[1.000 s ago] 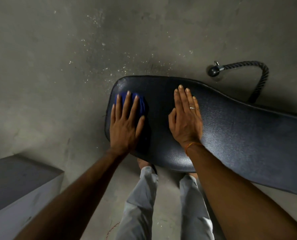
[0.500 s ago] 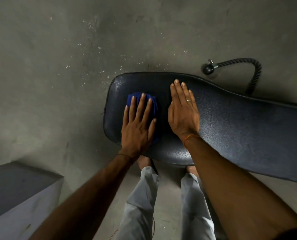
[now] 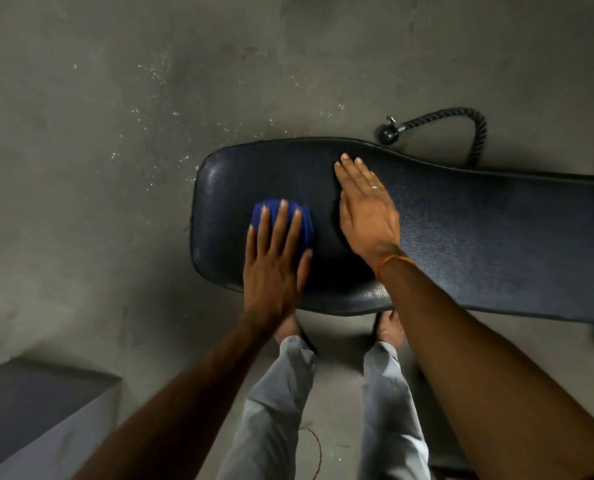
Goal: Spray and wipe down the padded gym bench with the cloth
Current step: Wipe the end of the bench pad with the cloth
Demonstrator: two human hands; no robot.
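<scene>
The black padded gym bench point(image 3: 461, 237) runs from the centre to the right edge of the head view, its rounded end toward the left. A blue cloth point(image 3: 304, 216) lies on that end, near the front edge. My left hand point(image 3: 276, 268) presses flat on the cloth with fingers spread, covering most of it. My right hand point(image 3: 368, 213) rests flat on the pad just right of the cloth, fingers together and pointing away from me, holding nothing. No spray bottle is in view.
A black rope handle with a ball end point(image 3: 437, 129) lies on the concrete floor behind the bench. A grey box-like block point(image 3: 35, 410) stands at the lower left. My legs in grey trousers point(image 3: 323, 410) are below the bench's front edge.
My left hand has slid the cloth right, then back toward the pad's front edge. My right hand stayed flat on the pad, turning slightly.
</scene>
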